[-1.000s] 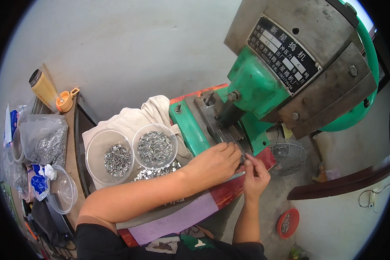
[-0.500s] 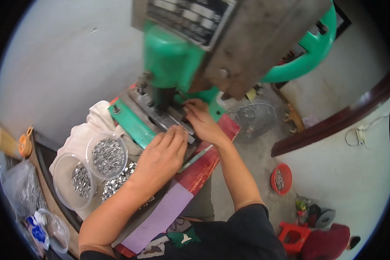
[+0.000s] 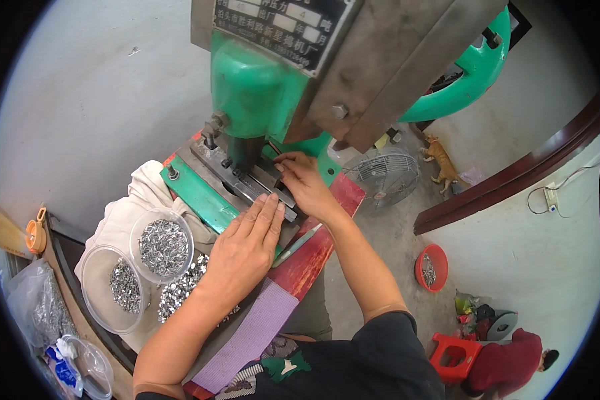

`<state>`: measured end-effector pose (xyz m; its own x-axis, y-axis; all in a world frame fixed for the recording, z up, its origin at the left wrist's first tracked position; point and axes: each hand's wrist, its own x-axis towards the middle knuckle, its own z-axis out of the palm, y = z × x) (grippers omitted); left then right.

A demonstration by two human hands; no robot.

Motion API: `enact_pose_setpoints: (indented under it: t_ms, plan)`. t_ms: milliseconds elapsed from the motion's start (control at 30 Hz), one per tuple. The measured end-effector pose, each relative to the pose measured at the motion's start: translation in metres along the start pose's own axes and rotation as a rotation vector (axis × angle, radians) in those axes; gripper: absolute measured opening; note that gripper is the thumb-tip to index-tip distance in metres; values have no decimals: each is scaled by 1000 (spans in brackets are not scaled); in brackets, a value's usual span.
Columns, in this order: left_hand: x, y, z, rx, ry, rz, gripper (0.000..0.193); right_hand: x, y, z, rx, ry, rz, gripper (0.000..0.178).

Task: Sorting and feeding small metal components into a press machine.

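Note:
A green and grey bench press (image 3: 260, 83) stands in front of me, its dark round ram (image 3: 245, 155) down over a steel die (image 3: 217, 162). My left hand (image 3: 247, 233) lies on the die's near end, fingers stretched out side by side. Across the die, on its right, my right hand (image 3: 305, 185) has its fingers bent and its thumb and index fingertips pressed together close to the ram. Whatever those fingertips pinch is too small to make out. A slim pointed tool (image 3: 299, 244) rests on the red bench (image 3: 320, 257) below my right wrist.
Left of the press, two clear tubs (image 3: 192, 248) (image 3: 95, 307) hold small shiny metal pieces (image 3: 125, 285), with a loose heap (image 3: 180, 290) beside them on pale cloth (image 3: 147, 190). A fan (image 3: 390, 175), a cat (image 3: 440, 160), a red bowl (image 3: 439, 283), a red stool (image 3: 455, 358) and another person (image 3: 510, 363) are right.
The view has shifted slightly and become sharper. Both hands stay at the die, with my left fingers now lying flatter and straighter on it.

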<state>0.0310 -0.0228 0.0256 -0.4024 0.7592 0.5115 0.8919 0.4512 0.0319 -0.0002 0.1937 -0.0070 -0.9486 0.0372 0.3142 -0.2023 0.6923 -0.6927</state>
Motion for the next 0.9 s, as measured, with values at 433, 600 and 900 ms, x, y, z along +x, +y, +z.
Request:
enact_pose_setpoints:
  t_ms: [433, 600, 900]
  plan:
    - [-22, 8, 15, -539, 215, -543, 96, -20, -31, -120, -203, 1063, -275, 43]
    - [-19, 4, 22, -568, 208, -609, 94, 36, -48, -201, 83, 1021, -317, 54]
    - [-8, 6, 34, -632, 238, -686, 95, 77, -51, -265, 155, 942, -263, 58]
